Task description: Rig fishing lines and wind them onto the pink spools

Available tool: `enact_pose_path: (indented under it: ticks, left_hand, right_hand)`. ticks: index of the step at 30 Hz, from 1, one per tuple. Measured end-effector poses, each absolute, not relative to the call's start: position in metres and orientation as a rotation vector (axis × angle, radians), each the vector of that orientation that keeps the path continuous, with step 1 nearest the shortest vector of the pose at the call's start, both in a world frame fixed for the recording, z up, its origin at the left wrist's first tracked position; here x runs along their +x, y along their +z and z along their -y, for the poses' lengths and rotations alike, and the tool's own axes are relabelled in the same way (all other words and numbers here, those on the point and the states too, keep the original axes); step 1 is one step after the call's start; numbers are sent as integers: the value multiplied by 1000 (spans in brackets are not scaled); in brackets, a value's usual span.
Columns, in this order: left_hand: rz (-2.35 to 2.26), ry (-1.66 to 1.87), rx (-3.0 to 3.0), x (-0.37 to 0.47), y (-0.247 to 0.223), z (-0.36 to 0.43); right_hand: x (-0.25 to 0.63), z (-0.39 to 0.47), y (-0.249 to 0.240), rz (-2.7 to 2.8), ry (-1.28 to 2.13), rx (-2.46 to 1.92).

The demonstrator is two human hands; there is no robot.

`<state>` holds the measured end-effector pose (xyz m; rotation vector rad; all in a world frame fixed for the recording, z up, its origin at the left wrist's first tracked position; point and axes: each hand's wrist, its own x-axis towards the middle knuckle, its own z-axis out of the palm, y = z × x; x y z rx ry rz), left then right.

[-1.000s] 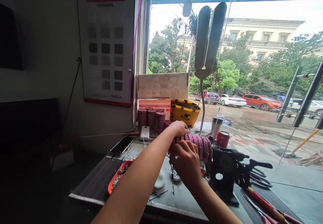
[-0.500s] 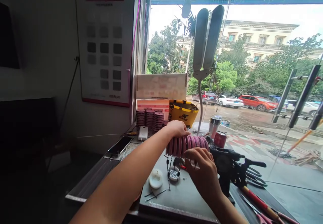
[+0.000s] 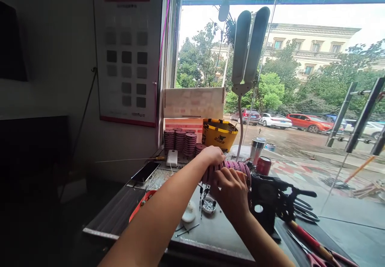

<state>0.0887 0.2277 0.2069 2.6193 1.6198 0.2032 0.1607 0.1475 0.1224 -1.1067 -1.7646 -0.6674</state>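
Note:
A row of pink-purple spools [image 3: 239,166] sits sideways at the black clamp-like device [image 3: 264,198] on the table. My left hand [image 3: 214,154] is bent over the top left of the row, its fingers closed round the spools and mostly hidden. Against the front of the row, my right hand [image 3: 231,184] has its fingers curled in; whatever they pinch is hidden. Dark strands with small black beads [image 3: 201,196] hang below the spools. Under them stands a small white dish [image 3: 209,205] of silvery beads, beside a round white lid-like piece [image 3: 189,212].
Stacks of purple spools [image 3: 190,143] stand at the back left near a yellow bag [image 3: 221,136]. A phone [image 3: 146,172] lies left, with an orange-red tray [image 3: 141,204] partly behind my left arm. A red can [image 3: 264,165], lamp [image 3: 240,118] and scissors [image 3: 313,255] are to the right.
My right hand has moved left and slightly up along the front of the spools, its fingers curling in more. My left hand stays on top. The view has shifted slightly.

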Motion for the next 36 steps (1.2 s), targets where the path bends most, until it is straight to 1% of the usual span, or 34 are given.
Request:
enact_pose_path:
  ticks: [9, 15, 18, 21, 24, 27, 31, 36]
  left_hand:
    - [-1614, 164, 2574, 88, 204, -233]
    - [-1606, 179, 2559, 88, 205, -233]
    - [-1610, 179, 2546, 88, 205, -233]
    - [-1604, 164, 2530, 88, 206, -235]
    - [-1605, 123, 2497, 89, 208, -238]
    - [-1601, 88, 2470, 89, 210, -242]
    - [-1578, 84, 2469, 88, 211, -247]
    - [-1521, 243, 2570, 85, 214, -241]
  right_hand:
    - [169, -148, 142, 1845, -418, -1114]
    - [170, -148, 131, 1891, -532, -1050]
    - [174, -143, 130, 1856, -502, -994]
    - [194, -138, 134, 1695, -405, -956]
    - [225, -142, 137, 1593, -317, -1071]
    - [251, -155, 138, 1674, -173, -1173]
    - [262, -166, 136, 1780, 50, -1164]
    - [256, -163, 137, 1794, 118, -1139]
